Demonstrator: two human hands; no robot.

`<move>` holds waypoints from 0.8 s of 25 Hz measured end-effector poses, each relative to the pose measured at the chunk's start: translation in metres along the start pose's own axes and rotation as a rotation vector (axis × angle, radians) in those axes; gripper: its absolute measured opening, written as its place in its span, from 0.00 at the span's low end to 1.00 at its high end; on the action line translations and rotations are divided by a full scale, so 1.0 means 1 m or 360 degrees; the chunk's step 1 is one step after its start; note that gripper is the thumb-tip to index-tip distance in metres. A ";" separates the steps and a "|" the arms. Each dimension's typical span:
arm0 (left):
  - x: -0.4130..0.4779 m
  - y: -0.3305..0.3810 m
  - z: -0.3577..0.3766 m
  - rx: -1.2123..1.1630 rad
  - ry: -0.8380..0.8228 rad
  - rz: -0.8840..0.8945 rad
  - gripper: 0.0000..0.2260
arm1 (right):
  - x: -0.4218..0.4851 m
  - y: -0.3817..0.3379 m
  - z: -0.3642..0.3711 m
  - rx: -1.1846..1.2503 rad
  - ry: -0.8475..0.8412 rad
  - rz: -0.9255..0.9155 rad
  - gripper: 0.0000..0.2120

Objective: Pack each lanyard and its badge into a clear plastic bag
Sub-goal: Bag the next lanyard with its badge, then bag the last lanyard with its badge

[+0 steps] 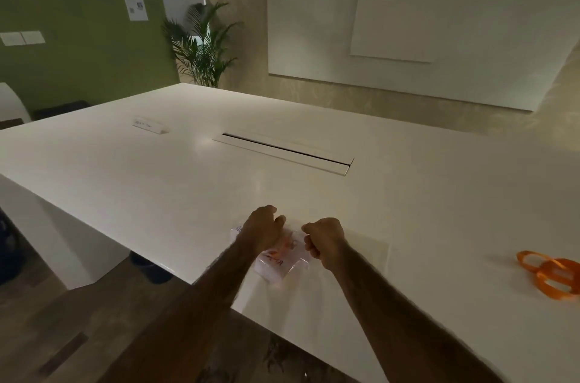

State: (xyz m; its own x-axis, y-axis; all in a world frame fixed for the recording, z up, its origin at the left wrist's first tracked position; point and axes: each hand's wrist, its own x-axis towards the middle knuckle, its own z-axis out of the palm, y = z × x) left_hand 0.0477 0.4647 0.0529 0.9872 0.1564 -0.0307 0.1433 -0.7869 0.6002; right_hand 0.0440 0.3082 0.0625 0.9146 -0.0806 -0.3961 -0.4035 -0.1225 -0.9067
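As both hands (263,230) (324,241) hold it, the bag (276,268) lies near table edge (147,246).

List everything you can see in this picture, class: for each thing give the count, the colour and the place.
table: one, white, fills the middle
clear plastic bag: one, see-through, near table edge, between the hands
bagged lanyard: one, orange, inside the bag
badge: one, white with writing, apparently inside the bag, blurred
loose lanyard: one, orange, coiled on the table, far right
name card: one, white, table's far left
cable hatch: one, white, table centre
whiteboards: two, white, overlapping on the back wall
plant: one, green, behind the table
notice: one, white, on the green wall
left hand: one, curled on the bag's left side
right hand: one, curled on the bag's right edge
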 end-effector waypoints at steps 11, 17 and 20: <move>-0.003 0.042 0.024 0.0217 0.0283 0.0246 0.24 | -0.002 -0.003 -0.071 -0.0277 0.0289 -0.0358 0.07; -0.013 0.156 0.097 0.0190 0.0098 0.0639 0.29 | -0.016 0.010 -0.194 -0.0865 0.0701 -0.0553 0.17; -0.031 0.219 0.138 0.0168 -0.0051 0.0816 0.30 | -0.024 0.026 -0.271 -0.1021 0.0846 -0.0521 0.20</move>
State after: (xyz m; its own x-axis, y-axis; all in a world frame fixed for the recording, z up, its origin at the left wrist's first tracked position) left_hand 0.0585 0.2048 0.0751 0.9339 -0.2816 0.2202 -0.3540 -0.8138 0.4609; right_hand 0.0054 0.0392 0.0876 0.9184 -0.3727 0.1325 -0.2060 -0.7365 -0.6443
